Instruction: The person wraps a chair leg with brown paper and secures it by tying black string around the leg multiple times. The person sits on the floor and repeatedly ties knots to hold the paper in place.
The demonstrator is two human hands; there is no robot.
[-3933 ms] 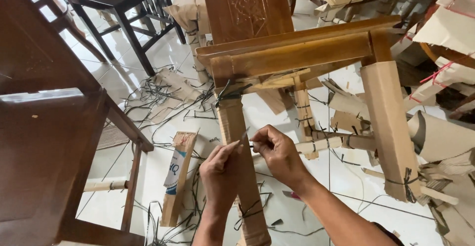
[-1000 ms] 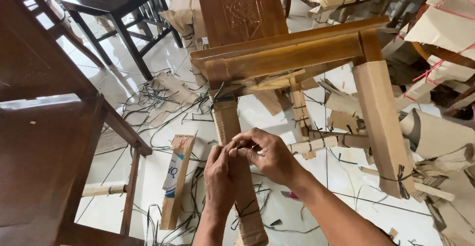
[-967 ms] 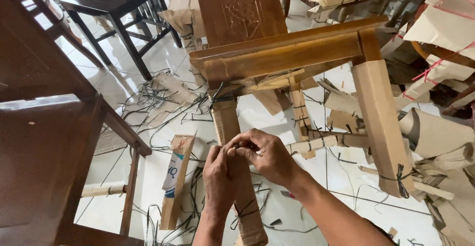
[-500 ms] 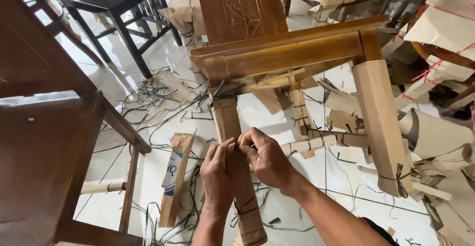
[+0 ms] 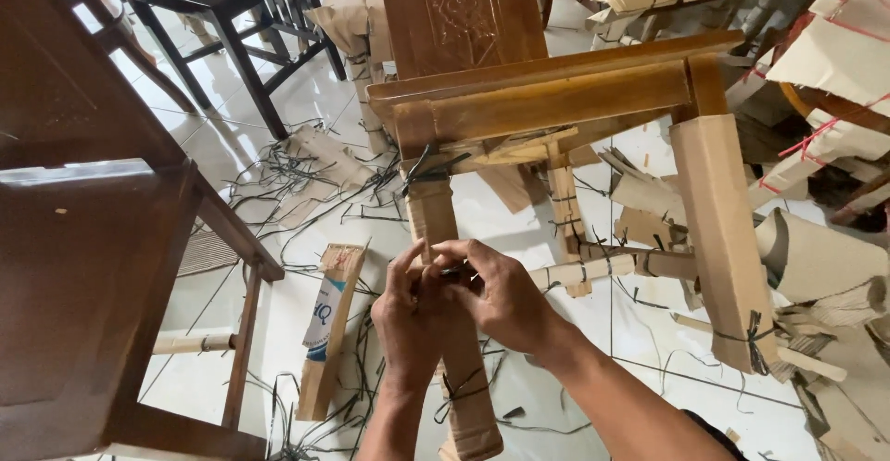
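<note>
Cardboard is sheathing the near leg point(image 5: 443, 266) of a wooden chair point(image 5: 547, 100) that is standing on the white tiled floor point(image 5: 575, 396), and both hands are working at the middle of that leg. The left hand point(image 5: 408, 317) is rising from below with its wrist straight, fingers curling inward and pressing against the wrapped leg. The right hand point(image 5: 501, 294) is coming in from the lower right on a bent forearm, its fingers folding over the left hand's fingertips and pinching something small and dark against the leg; what that is cannot be told. Black strapping point(image 5: 461, 391) is circling the leg just below the hands, and another band point(image 5: 431, 166) is gripping it above them, near the seat rail. Left of the leg a flat cardboard piece point(image 5: 331, 327) is lying on the floor among loose black straps point(image 5: 306, 183). Farther left of the leg a dark wooden chair point(image 5: 102, 266) is standing, and right of it another wrapped leg point(image 5: 721, 239) is hanging from the same seat
</note>
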